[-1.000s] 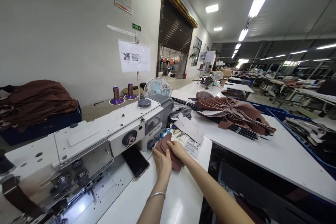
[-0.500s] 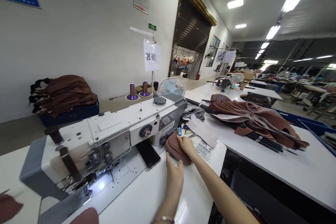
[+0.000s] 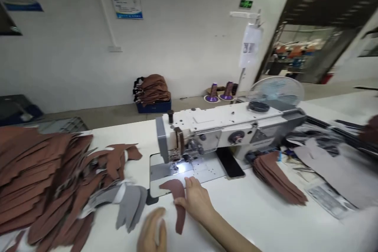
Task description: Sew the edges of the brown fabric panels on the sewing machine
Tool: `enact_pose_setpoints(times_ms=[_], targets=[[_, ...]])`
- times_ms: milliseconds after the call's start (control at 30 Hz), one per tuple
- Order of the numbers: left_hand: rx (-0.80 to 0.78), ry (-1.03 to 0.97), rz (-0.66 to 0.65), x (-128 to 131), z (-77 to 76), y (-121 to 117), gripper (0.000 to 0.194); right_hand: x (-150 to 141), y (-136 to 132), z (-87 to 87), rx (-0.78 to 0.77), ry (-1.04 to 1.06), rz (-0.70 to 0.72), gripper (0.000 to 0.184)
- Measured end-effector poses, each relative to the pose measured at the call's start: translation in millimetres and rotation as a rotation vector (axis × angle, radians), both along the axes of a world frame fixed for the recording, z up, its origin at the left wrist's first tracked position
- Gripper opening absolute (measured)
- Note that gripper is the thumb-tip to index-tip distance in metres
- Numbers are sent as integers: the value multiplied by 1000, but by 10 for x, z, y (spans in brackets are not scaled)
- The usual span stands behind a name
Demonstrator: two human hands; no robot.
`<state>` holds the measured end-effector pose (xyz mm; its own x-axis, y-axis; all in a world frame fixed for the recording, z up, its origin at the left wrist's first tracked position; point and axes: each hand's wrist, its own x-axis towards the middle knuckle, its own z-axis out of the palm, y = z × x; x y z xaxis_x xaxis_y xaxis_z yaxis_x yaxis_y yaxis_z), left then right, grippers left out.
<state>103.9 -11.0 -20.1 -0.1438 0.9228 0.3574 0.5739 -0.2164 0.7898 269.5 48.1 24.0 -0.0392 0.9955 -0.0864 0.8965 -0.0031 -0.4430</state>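
In the head view, the right hand (image 3: 197, 200) is half curled, thumb across a curved brown piece (image 3: 176, 188); whether it truly grips, I can't tell. The left hand (image 3: 151, 231), blurred, is loosely open, thumb apart from fingers, near the piece's lower end. That piece, flat and hook-shaped, sits over the white counter (image 3: 236, 216), before the sewing machine (image 3: 212, 121).

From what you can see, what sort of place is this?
Most likely a sewing workshop: a sewing machine stands on the table, thread spools sit behind it, and cut brown pieces are piled to its left.
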Motion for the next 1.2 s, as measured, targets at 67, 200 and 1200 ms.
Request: enact_pose_setpoints(times_ms=[67,200,1200], targets=[[70,311,196,-396,75,181,38,-298,165,17,-63,-13,66,33],[-139,823,354,-674,254,400,46,-561,367,38,-66,-12,221,26],[-498,-725,-145,-1361,633,253,58,-904,359,374,330,3,722,56]])
